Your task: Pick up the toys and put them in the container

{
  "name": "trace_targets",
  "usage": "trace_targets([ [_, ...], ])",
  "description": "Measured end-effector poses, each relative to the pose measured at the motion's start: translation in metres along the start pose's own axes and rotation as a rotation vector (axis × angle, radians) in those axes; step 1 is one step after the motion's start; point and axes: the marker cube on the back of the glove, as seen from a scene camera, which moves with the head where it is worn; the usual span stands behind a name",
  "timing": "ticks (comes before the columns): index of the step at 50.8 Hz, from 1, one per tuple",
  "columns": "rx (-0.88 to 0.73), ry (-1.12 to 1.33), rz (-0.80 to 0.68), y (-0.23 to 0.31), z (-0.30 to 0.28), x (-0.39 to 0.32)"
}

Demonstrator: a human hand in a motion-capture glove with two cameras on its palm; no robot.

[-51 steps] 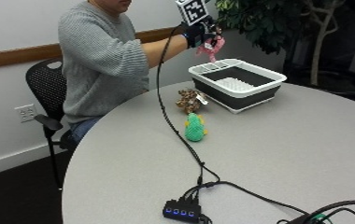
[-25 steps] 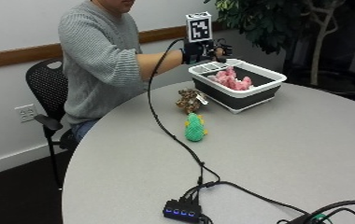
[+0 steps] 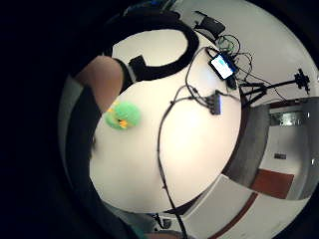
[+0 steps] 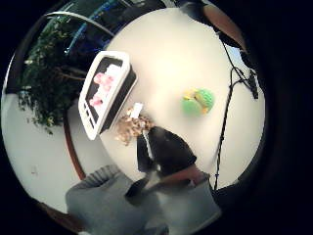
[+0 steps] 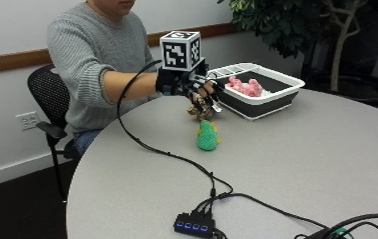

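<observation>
We see a pink toy lying inside the container, a white-rimmed bin with dark walls that stands on the round table near its far edge. From the thumb-side palm view the same pink toy shows against the bin's dark floor. Just beside the container's near end sits a brown toy on the tabletop, and a little nearer to us a green toy with orange details lies on the table, apart from the brown one. Our gloved right hand hangs above the brown toy, between the person's body and the container, with its fingers pointing down and relaxed, holding nothing that we can make out. A black cable trails from the hand across the table to a small hub with blue lights near the front edge. A leafy plant stands behind the container.
</observation>
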Motion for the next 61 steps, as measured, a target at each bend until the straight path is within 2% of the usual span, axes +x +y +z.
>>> trace_targets([
  [5,-0.066,0.000,0.027,-0.009,0.027,0.008],
  [14,-0.242,0.032,0.055,-0.020,0.109,0.008],
  [19,-0.221,0.045,0.052,-0.021,0.132,0.003],
  [25,-0.197,0.085,0.047,-0.024,0.132,0.000],
  [33,-0.079,0.019,0.000,-0.029,0.099,-0.006],
  [39,0.066,-0.110,-0.003,-0.041,0.014,0.001],
  [46,0.186,-0.030,-0.072,-0.041,-0.061,-0.019],
  [56,0.156,-0.074,-0.163,-0.066,-0.077,-0.084],
  [61,0.160,0.139,-0.255,-0.088,-0.069,-0.134],
])
